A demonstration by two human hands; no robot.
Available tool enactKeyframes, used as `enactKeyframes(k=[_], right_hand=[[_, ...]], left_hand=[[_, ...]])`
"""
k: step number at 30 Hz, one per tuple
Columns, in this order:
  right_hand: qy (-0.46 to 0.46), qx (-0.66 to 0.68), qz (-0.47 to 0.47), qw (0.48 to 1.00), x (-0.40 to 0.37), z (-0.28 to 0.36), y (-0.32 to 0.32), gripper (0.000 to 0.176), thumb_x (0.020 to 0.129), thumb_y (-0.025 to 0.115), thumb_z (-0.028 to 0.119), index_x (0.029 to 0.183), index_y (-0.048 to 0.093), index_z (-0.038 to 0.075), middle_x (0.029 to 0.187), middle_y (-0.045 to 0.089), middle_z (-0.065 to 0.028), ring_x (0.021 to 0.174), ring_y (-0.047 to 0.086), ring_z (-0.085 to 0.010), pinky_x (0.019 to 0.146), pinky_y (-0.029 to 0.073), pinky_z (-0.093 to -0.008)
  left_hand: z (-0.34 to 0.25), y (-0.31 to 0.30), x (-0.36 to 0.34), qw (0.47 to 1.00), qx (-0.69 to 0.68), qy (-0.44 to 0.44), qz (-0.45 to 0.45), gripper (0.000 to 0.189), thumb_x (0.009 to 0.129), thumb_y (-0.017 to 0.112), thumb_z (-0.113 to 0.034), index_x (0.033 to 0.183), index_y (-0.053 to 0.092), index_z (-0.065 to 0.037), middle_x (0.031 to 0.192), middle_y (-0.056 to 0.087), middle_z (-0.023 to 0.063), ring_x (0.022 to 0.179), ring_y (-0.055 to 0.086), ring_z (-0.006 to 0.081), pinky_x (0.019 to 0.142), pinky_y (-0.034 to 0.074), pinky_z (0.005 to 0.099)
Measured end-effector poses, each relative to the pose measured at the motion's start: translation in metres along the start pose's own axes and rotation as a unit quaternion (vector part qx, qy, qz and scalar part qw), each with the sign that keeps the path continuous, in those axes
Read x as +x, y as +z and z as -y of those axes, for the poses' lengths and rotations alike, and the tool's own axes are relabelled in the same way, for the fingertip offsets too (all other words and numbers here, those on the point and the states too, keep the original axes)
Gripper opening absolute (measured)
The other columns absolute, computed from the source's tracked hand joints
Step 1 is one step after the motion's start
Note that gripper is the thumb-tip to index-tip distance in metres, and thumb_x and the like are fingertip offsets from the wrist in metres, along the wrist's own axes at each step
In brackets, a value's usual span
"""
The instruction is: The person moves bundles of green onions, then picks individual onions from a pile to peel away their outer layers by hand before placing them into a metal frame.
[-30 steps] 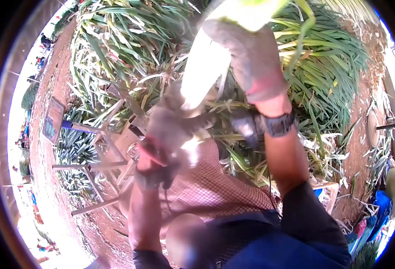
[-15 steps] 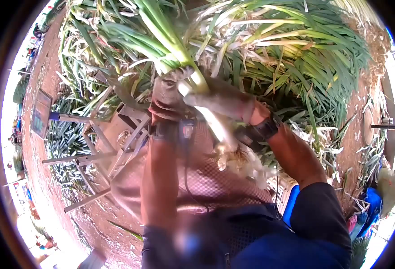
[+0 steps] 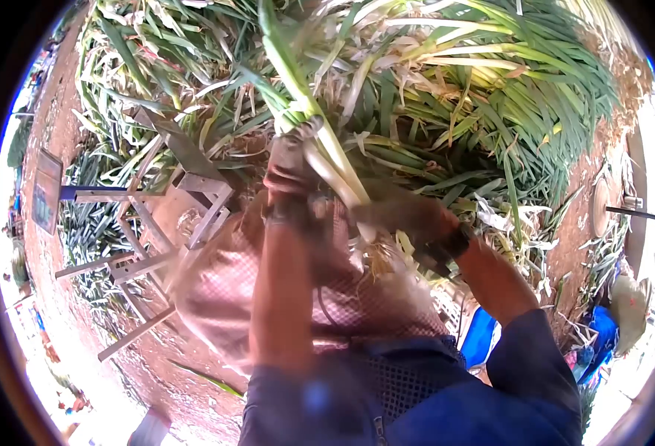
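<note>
In a gloved grip, my left hand is closed round a few green onions, whose leaves point up and away and whose white ends slant down to the right. My right hand, also gloved and blurred by motion, is closed on the lower white part, just above the roots. Stringy, pale roots hang over my lap below it. A pinkish checked cloth covers my lap.
A large heap of green onions lies ahead, with loose leaves and dry peelings around it. To the left stands a metal frame with projecting legs. A blue item sits by my right side.
My right hand has slid down the stalks toward the roots. My left hand has shifted slightly right, and fewer leaves show above it.
</note>
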State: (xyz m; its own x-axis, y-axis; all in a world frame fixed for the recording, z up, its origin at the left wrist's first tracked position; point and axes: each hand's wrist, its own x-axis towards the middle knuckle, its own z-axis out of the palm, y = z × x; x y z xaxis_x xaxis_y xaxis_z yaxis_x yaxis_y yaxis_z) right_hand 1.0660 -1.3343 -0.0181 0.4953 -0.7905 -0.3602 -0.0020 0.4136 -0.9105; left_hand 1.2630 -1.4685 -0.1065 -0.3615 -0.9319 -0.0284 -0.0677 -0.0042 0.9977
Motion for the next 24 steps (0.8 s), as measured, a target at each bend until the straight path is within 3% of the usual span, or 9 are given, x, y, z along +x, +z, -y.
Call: enactKeyframes(k=[6,8,10,11,14,15,16,18,24], right_hand=[[-0.005,-0.086,-0.014,0.996,-0.001,-0.003,-0.009,0.048,0.094,0.069,0.039,0.121,0.065,0.0,0.085,0.064,-0.004,0.079,0.06,-0.0133,0.072,0.05,-0.0313],[0.025,-0.223,-0.043,0.973,0.017,0.009,-0.012,0.04,0.094,0.069,0.04,0.105,0.069,0.001,0.076,0.063,-0.0043,0.069,0.059,-0.0157,0.067,0.049,-0.0336],[0.03,-0.21,-0.041,0.976,0.027,0.013,-0.011,0.04,0.096,0.066,0.039,0.105,0.07,0.0,0.071,0.064,-0.0054,0.063,0.058,-0.0169,0.064,0.049,-0.0341],[0.045,-0.146,-0.039,0.987,0.024,0.007,-0.008,0.041,0.097,0.065,0.04,0.108,0.069,0.0,0.075,0.065,-0.0062,0.066,0.059,-0.016,0.064,0.049,-0.0331],[0.063,-0.047,-0.028,0.997,-0.004,0.006,0.004,0.046,0.098,0.064,0.043,0.113,0.066,0.0,0.085,0.065,-0.0073,0.074,0.059,-0.0146,0.065,0.048,-0.0323],[0.064,-0.005,-0.026,0.998,-0.019,0.01,0.011,0.049,0.098,0.064,0.045,0.115,0.065,-0.001,0.091,0.064,-0.0077,0.078,0.059,-0.014,0.066,0.048,-0.0324],[0.066,0.039,-0.025,0.997,-0.031,0.015,0.014,0.052,0.098,0.064,0.047,0.116,0.063,-0.001,0.097,0.063,-0.008,0.083,0.058,-0.0135,0.066,0.047,-0.0325],[0.069,-0.032,-0.027,0.997,-0.046,0.014,0.012,0.055,0.098,0.063,0.049,0.121,0.061,-0.001,0.094,0.064,-0.0062,0.081,0.059,-0.0128,0.067,0.048,-0.032],[0.233,-0.11,-0.181,0.949,-0.115,0.023,0.041,0.036,0.095,0.071,0.036,0.095,0.066,0.0,0.083,0.067,-0.0128,0.063,0.061,-0.0161,0.056,0.048,-0.0328]], left_hand=[[-0.067,0.031,-0.003,0.866,-0.403,-0.247,-0.164,0.023,0.104,0.045,-0.012,0.118,0.06,0.0,0.103,0.066,0.0092,0.084,0.065,0.0189,0.078,0.056,0.0357],[-0.034,0.024,-0.01,0.878,-0.414,-0.218,-0.101,0.024,0.103,0.05,-0.016,0.119,0.06,-0.001,0.1,0.066,0.0094,0.082,0.066,0.0189,0.079,0.056,0.0357],[-0.018,0.001,-0.012,0.994,0.091,-0.025,0.053,0.036,0.096,0.061,-0.016,0.128,0.062,-0.001,0.111,0.069,0.0115,0.099,0.066,0.0228,0.09,0.054,0.0345],[-0.014,0.004,-0.009,0.946,-0.276,-0.171,0.024,0.037,0.092,0.061,-0.01,0.128,0.062,0.0,0.11,0.069,0.0118,0.099,0.067,0.0239,0.088,0.055,0.0349],[-0.03,0.009,-0.008,0.945,-0.289,-0.146,-0.039,0.024,0.103,0.053,-0.017,0.118,0.064,-0.001,0.094,0.066,0.0061,0.078,0.063,0.0188,0.073,0.054,0.0315],[0.028,0.003,-0.002,0.988,-0.108,0.104,-0.038,0.022,0.102,0.059,-0.016,0.117,0.066,-0.002,0.095,0.065,0.0045,0.079,0.062,0.0176,0.072,0.052,0.031],[0.025,0.003,-0.002,0.988,-0.108,0.099,-0.038,0.022,0.102,0.059,-0.016,0.117,0.066,-0.002,0.095,0.065,0.0045,0.079,0.062,0.0176,0.072,0.052,0.031],[-0.002,0.007,0.007,0.87,-0.387,-0.288,-0.107,0.018,0.099,0.063,-0.015,0.112,0.068,-0.004,0.094,0.066,0.0042,0.081,0.061,0.0179,0.073,0.051,0.0306],[0.002,0.001,0.013,0.898,-0.287,-0.315,-0.111,0.019,0.096,0.07,-0.025,0.098,0.066,-0.006,0.086,0.065,0.0065,0.075,0.061,0.0225,0.07,0.051,0.0361]])
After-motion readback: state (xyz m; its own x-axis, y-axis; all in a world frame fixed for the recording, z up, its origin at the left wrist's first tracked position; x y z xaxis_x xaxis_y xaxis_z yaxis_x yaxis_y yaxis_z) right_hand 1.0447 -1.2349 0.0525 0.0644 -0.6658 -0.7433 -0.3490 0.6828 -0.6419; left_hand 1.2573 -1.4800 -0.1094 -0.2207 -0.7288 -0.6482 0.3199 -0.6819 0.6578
